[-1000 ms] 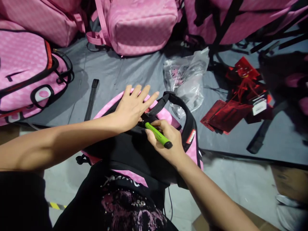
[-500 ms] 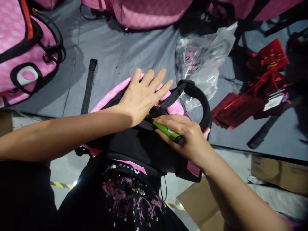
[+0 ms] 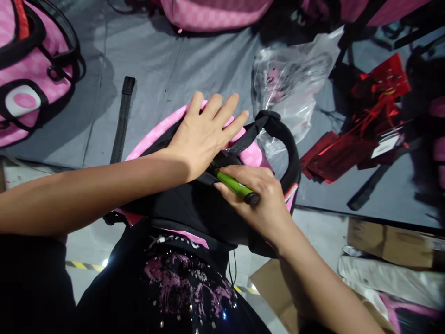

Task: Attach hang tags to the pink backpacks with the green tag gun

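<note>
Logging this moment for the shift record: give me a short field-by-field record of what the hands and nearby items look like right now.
left hand: left hand pressed flat, fingers spread, on the pink and black fabric backpack
right hand: right hand gripping a slim green pen-shaped tool with a black end, tip at the backpack's top
backpack strap: black padded strap arching to the right of the hands
surface: grey cloth-covered table
nearby: crumpled clear plastic bag; red glossy tags; loose flat black strap
</note>
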Demonstrator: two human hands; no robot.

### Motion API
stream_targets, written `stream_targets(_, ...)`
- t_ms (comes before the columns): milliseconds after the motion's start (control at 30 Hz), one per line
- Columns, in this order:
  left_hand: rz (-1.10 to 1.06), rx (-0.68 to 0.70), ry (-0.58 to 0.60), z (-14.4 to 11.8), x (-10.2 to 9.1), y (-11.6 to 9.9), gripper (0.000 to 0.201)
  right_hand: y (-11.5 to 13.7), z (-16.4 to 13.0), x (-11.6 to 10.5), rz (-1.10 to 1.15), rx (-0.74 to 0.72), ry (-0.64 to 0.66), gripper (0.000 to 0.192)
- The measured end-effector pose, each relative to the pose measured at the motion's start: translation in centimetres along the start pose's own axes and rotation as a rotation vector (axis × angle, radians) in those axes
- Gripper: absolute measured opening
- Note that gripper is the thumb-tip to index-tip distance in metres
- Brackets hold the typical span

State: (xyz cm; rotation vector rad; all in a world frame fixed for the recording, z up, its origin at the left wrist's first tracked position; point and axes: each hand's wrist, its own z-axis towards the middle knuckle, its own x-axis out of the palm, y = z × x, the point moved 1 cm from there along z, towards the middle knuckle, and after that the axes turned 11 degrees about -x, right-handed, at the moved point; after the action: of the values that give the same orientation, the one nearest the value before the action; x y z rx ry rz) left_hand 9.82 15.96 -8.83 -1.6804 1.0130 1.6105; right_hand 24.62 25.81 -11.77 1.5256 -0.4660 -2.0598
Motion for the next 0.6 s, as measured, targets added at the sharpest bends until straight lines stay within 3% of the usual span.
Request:
stream_targets(100,-0.012,0.011,-0.023,0.0,0.1,0.1,0.066,0.7,-0.1,0.4,-0.005,0.064,-0.023,0.027)
stream_targets(300,-0.113,-0.012,-0.027,0.1,0.4,0.2,0.078,1.9,-0.1,2.1,-0.012,0.177,-0.217,0.014)
stream_targets(600,-0.137,-0.003,-0.028,0.1,0.5,0.3,0.076,2.3,0.1,2.1,-0.02,0.263,-0.228,0.01)
